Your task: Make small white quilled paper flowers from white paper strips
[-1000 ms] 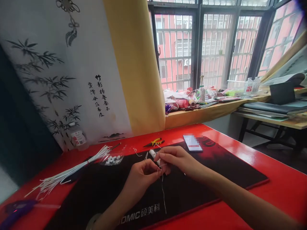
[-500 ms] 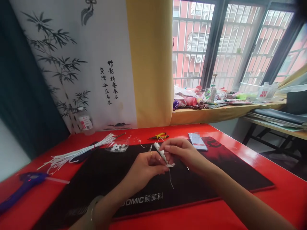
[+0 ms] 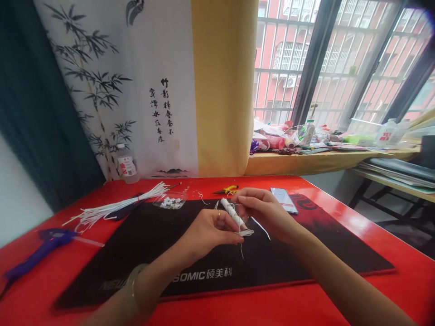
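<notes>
Over the black mat, my left hand (image 3: 212, 231) is closed in a pinch on a small looped bundle of white strands (image 3: 247, 233). A thin white thread (image 3: 242, 251) hangs below those fingertips. My right hand (image 3: 263, 206) has its fingers pinched together just to the right, with fine white thread by the fingertips. Between the hands shows a white roll (image 3: 229, 209), tilted, with its lower end behind the left fingers. Whether it is held or lies on the mat, I cannot tell. Under my right hand a narrow white strip (image 3: 261, 227) is partly visible.
The black mat (image 3: 152, 253) covers much of the red table (image 3: 288, 301). On the left are a blue glue gun (image 3: 50, 246), white stems (image 3: 118, 203) and a clear tray of white pieces (image 3: 171, 203). Yellow-handled pliers (image 3: 230, 189) and a phone (image 3: 283, 199) lie toward the back.
My right hand has shifted slightly away from the left fingertips. More of the white roll and the white strip shows now. The whole view has turned a little.
</notes>
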The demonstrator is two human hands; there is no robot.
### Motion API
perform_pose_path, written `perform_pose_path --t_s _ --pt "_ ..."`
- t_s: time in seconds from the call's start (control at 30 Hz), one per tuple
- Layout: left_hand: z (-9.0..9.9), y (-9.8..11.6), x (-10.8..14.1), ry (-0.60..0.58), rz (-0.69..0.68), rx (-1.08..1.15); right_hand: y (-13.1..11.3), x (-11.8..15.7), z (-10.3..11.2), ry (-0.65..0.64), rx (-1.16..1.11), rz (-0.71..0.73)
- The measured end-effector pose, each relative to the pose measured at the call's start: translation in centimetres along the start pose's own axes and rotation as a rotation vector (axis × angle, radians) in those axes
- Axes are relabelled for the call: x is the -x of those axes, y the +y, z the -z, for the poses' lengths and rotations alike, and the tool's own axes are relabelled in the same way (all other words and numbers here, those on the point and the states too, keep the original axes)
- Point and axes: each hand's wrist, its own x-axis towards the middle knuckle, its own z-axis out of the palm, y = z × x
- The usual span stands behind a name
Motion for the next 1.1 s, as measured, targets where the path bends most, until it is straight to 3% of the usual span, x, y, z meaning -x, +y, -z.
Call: perform_pose_path --t_s 0.6,0.83,0.97,1.1 --pt "0.1 1.1 0.8 -0.008 -0.037 -0.056 0.6 0.0 1.3 0.020 0.052 0.016" --pt "0.4 2.0 1.2 0.072 -0.118 -0.095 0.7 1.2 1.2 -0.032 0.347 0.062" --pt "0.7 2.2 1.2 0.138 -0.182 -0.086 0.9 1.8 0.4 0.055 0.511 0.147" --pt "0.7 1.9 0.9 0.229 -0.214 -0.057 0.9 2.9 -0.9 0.150 0.898 0.331"
